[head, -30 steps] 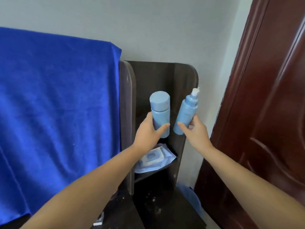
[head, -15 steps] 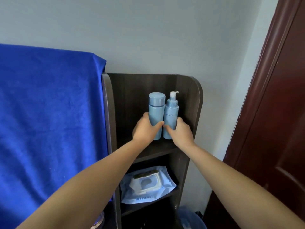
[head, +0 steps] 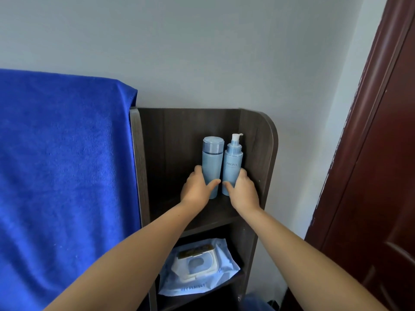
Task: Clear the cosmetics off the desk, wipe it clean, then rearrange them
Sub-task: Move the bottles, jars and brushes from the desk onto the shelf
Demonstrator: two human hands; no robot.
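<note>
Cosmetics stand on the top shelf of the dark wood shelf unit point(head: 258, 140), two pale blue bottles upright and just beside each other near its right wall. From where I watch, the biggest thing in view is the blue towel point(head: 65, 167) draped to the left of the unit, with a dark red door point(head: 381, 176) at the right edge. On the shelf below lies a pack of wet wipes point(head: 197, 268), light blue with a white flip lid. Of the pair above, the capped bottle point(head: 212, 158) is a plain cylinder with a wide, flat, slightly darker blue cap; my left hand point(head: 197, 189) wraps its lower part, thumb across the front, the grip clasped on it. The pump bottle point(head: 233, 164) is slimmer at the shoulder, carries the word PROYA in dark letters and ends in a white pump spout pointing right; my right hand point(head: 243, 190) grasps its lower part the same way. Both bottles' bases appear to sit on the shelf board.
</note>
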